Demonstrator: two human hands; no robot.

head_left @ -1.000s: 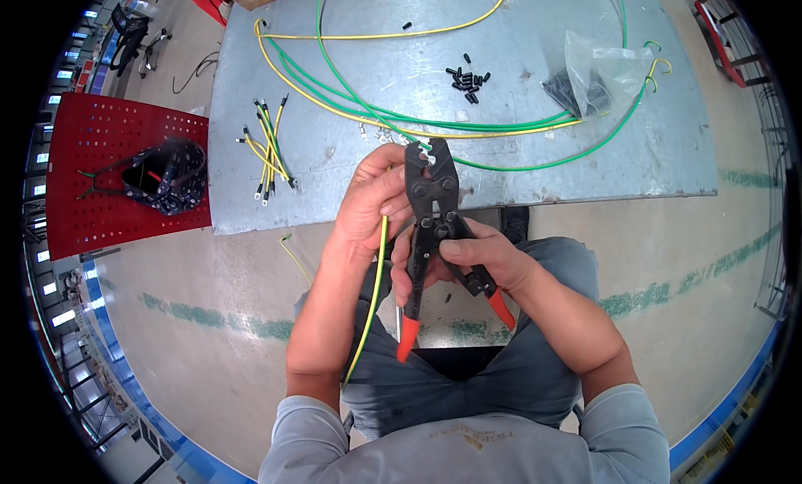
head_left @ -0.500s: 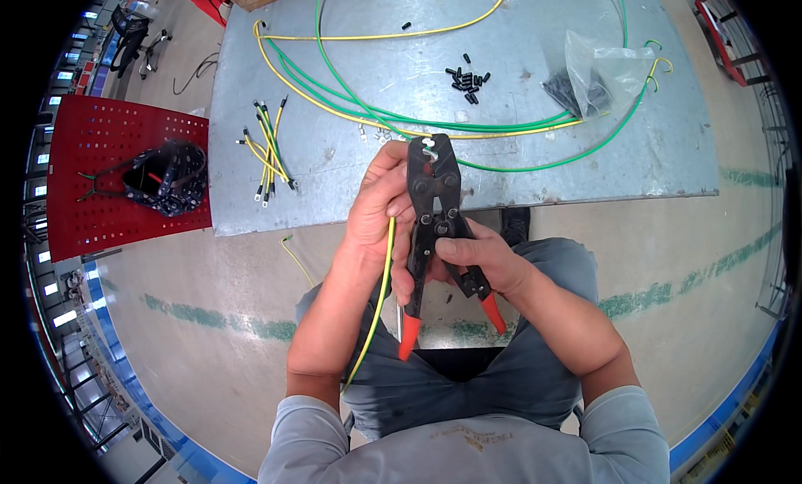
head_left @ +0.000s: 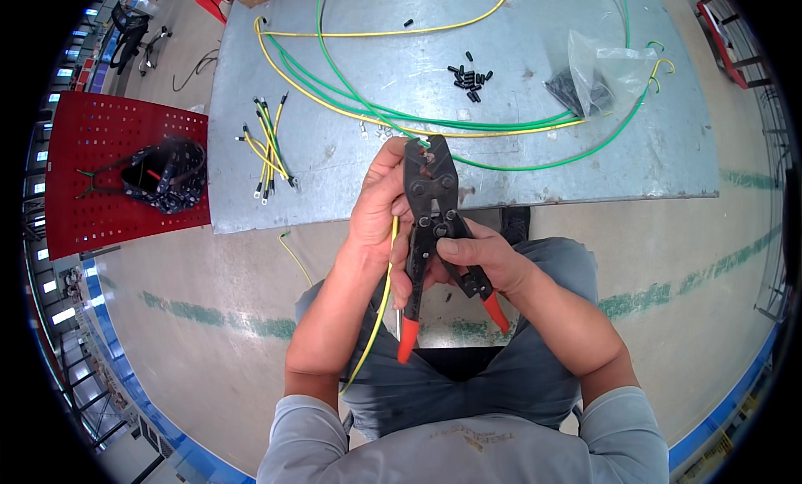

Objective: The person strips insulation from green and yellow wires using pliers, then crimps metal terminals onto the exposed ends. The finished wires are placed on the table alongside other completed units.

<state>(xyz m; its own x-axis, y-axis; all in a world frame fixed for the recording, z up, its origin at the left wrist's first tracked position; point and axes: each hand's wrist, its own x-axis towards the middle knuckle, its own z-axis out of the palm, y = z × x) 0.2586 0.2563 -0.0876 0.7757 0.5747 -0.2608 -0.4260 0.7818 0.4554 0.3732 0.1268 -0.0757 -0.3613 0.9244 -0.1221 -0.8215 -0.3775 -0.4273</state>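
Crimping pliers (head_left: 432,187) with a black head and red grip ends stand upright before me, jaws toward the table. My right hand (head_left: 489,257) is closed on them, thumb across the linkage; the handles are spread apart. To the left of the head, my left hand (head_left: 380,201) is closed around a yellow-green wire (head_left: 383,304), which hangs down toward my lap. The fingertips are partly hidden behind the pliers. A small bit of green and metal shows at the jaws, too small to make out. Beside the left grip, a thin silvery piece (head_left: 399,323) shows.
The grey metal table (head_left: 501,83) bears long green and yellow cables (head_left: 434,124), short yellow-green leads with lugs (head_left: 269,154), black sleeves (head_left: 469,81), and a clear plastic bag (head_left: 597,78). On the left, a red perforated panel (head_left: 92,175) holds a dark patterned bag (head_left: 167,175).
The head of the pliers has tipped slightly left, and its jaws look different: the silvery bit seen there before is less visible. Both hands keep their hold.
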